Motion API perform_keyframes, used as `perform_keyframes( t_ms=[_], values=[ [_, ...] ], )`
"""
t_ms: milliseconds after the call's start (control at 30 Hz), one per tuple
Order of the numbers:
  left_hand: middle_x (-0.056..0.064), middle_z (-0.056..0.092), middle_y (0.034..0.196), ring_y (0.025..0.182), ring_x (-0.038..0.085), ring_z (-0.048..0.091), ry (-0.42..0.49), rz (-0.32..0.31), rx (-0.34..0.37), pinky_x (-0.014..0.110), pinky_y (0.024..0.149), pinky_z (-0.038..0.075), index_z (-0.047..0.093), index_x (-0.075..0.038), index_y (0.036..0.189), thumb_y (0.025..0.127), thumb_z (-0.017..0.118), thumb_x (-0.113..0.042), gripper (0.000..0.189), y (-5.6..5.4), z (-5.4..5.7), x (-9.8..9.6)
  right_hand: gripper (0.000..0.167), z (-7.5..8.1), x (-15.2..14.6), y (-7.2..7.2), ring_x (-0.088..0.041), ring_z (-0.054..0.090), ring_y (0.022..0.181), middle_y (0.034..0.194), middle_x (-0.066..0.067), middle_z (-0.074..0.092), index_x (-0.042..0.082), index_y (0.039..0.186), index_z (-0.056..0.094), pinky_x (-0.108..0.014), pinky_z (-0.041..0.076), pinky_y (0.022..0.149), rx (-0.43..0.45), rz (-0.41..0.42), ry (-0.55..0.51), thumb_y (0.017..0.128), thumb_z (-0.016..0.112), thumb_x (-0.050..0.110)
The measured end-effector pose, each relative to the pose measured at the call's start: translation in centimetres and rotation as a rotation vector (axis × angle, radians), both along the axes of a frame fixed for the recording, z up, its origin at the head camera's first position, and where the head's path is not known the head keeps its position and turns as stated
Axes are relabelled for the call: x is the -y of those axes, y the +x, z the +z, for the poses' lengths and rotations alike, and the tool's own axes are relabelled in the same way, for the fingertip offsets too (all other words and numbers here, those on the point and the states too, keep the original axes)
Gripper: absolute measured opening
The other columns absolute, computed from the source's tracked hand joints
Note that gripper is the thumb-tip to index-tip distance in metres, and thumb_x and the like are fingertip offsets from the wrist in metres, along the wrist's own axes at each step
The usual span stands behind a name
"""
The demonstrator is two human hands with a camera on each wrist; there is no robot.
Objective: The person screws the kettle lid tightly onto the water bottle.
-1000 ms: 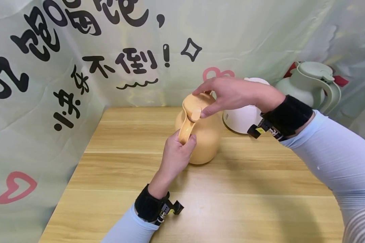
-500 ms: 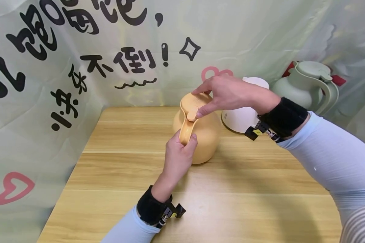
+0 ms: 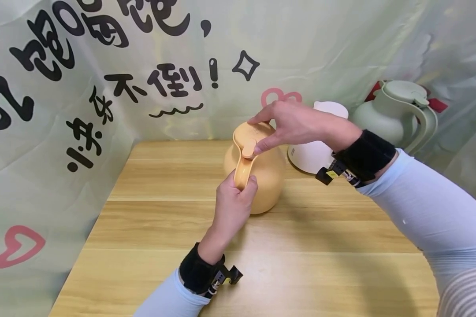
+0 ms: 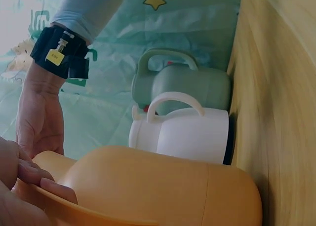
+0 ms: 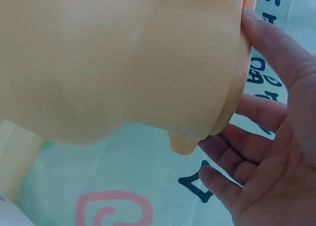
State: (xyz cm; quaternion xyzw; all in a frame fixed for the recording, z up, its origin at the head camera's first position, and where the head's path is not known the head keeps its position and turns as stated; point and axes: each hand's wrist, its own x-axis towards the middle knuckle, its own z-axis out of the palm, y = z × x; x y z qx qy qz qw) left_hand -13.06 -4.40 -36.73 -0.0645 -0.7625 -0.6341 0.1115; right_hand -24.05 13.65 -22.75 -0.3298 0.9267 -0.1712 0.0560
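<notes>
An orange-yellow thermos jug (image 3: 269,182) stands upright on the wooden table. Its curved handle (image 3: 243,171) faces the person, and my left hand (image 3: 233,204) grips it with the thumb on top. My right hand (image 3: 295,123) holds the jug's round lid (image 3: 251,130) from above. The right thumb touches the lid near its small tab (image 3: 248,148), while the fingers reach over the far rim. Below the lid rim, a spout (image 5: 182,143) shows in the right wrist view, close to the fingertips. Left fingers (image 4: 57,189) curl over the handle in the left wrist view.
Behind the jug to the right stands a white jug (image 3: 309,156), partly hidden by my right forearm. Farther right is a pale green jug (image 3: 384,116). A printed cloth backdrop (image 3: 174,123) hangs along the table's back and left edges.
The lid's tab has shifted slightly left, more in line with the handle, and my right thumb moved with it. My left hand keeps its grip; the head view has drifted a little.
</notes>
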Motion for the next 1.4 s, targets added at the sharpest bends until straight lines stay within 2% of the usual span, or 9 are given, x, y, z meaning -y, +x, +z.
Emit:
perform_keyframes(
  t_ms=[100, 333, 500, 633, 800, 967, 1133, 1300, 1400],
  values=[
    [-0.005, 0.039, 0.057, 0.052, 0.011, 0.038, -0.001, -0.011, 0.004, 0.025, 0.049, 0.031, 0.053, -0.014, 0.073, 0.094, 0.065, -0.021, 0.026, 0.0, 0.0, 0.0, 0.077, -0.4, -0.3, 0.0, -0.018, 0.058, 0.138, 0.142, -0.004, 0.067, 0.012, 0.142, 0.063, -0.039, 0.049, 0.109, 0.031, 0.027, -0.057, 0.079, 0.089, 0.047],
    [-0.003, 0.04, 0.061, 0.055, 0.012, 0.039, 0.023, -0.065, 0.032, 0.025, 0.051, 0.032, 0.061, -0.013, 0.084, 0.094, 0.069, -0.022, 0.016, 0.0, -0.1, 0.5, 0.076, -1.7, -1.0, 0.3, -0.026, 0.045, 0.149, 0.151, -0.003, 0.059, 0.016, 0.146, 0.06, -0.046, 0.036, 0.121, 0.008, 0.007, -0.101, 0.083, 0.085, 0.049],
    [-0.001, 0.049, 0.071, 0.065, 0.012, 0.05, 0.049, -0.115, 0.056, 0.024, 0.058, 0.042, 0.06, -0.01, 0.105, 0.095, 0.07, -0.024, 0.02, 0.2, -0.2, 0.9, 0.067, -2.7, -1.6, 0.9, -0.027, 0.044, 0.149, 0.152, -0.005, 0.058, 0.017, 0.144, 0.062, -0.049, 0.035, 0.122, -0.032, -0.015, -0.176, 0.088, 0.081, 0.048],
    [0.007, 0.06, 0.084, 0.075, 0.014, 0.06, 0.123, -0.194, 0.025, 0.026, 0.066, 0.05, 0.054, -0.008, 0.122, 0.101, 0.063, -0.02, 0.026, 0.6, -0.6, 1.4, 0.053, -4.0, -2.3, 1.4, -0.028, 0.045, 0.149, 0.152, -0.008, 0.056, 0.014, 0.14, 0.064, -0.05, 0.041, 0.118, -0.052, -0.076, -0.309, 0.094, 0.076, 0.04],
    [0.018, 0.067, 0.1, 0.091, 0.015, 0.064, 0.103, -0.297, -0.026, 0.035, 0.083, 0.057, 0.058, -0.001, 0.124, 0.109, 0.053, -0.02, 0.025, 1.1, -1.3, 2.6, 0.046, -6.9, -2.8, 2.2, -0.029, 0.058, 0.135, 0.146, -0.011, 0.059, 0.01, 0.14, 0.061, -0.048, 0.053, 0.104, -0.075, -0.14, -0.514, 0.098, 0.072, 0.026],
    [0.019, 0.071, 0.111, 0.1, 0.017, 0.069, 0.068, -0.352, 0.012, 0.039, 0.092, 0.06, 0.063, -0.005, 0.127, 0.107, 0.059, -0.024, 0.028, 1.1, -1.5, 4.1, 0.05, -10.1, -2.7, 3.3, -0.027, 0.061, 0.124, 0.138, -0.01, 0.06, 0.012, 0.148, 0.053, -0.048, 0.051, 0.102, -0.033, -0.228, -0.634, 0.102, 0.068, 0.026],
    [0.015, 0.073, 0.117, 0.103, 0.016, 0.072, 0.012, -0.338, 0.013, 0.03, 0.089, 0.061, 0.064, -0.011, 0.133, 0.1, 0.069, -0.018, 0.034, 1.2, -1.3, 5.3, 0.048, -12.8, -2.7, 4.5, -0.028, 0.057, 0.128, 0.135, -0.012, 0.061, 0.011, 0.143, 0.056, -0.051, 0.051, 0.104, -0.047, -0.28, -0.621, 0.102, 0.067, 0.033],
    [0.009, 0.079, 0.112, 0.101, 0.017, 0.075, -0.142, -0.291, -0.045, 0.027, 0.085, 0.061, 0.072, -0.013, 0.123, 0.096, 0.075, -0.019, 0.028, 1.1, -1.1, 5.9, 0.05, -15.1, -3.4, 5.4, -0.032, 0.056, 0.129, 0.14, -0.014, 0.057, 0.01, 0.143, 0.056, -0.052, 0.052, 0.101, -0.035, -0.333, -0.637, 0.101, 0.067, 0.034],
    [0.007, 0.079, 0.111, 0.1, 0.017, 0.075, -0.184, -0.281, -0.053, 0.028, 0.085, 0.062, 0.074, -0.014, 0.121, 0.095, 0.076, -0.023, 0.027, 0.7, -1.0, 5.6, 0.054, -16.3, -3.9, 5.9, -0.035, 0.056, 0.129, 0.141, -0.016, 0.056, 0.007, 0.147, 0.052, -0.053, 0.051, 0.101, -0.003, -0.38, -0.649, 0.103, 0.065, 0.036]
  ],
)
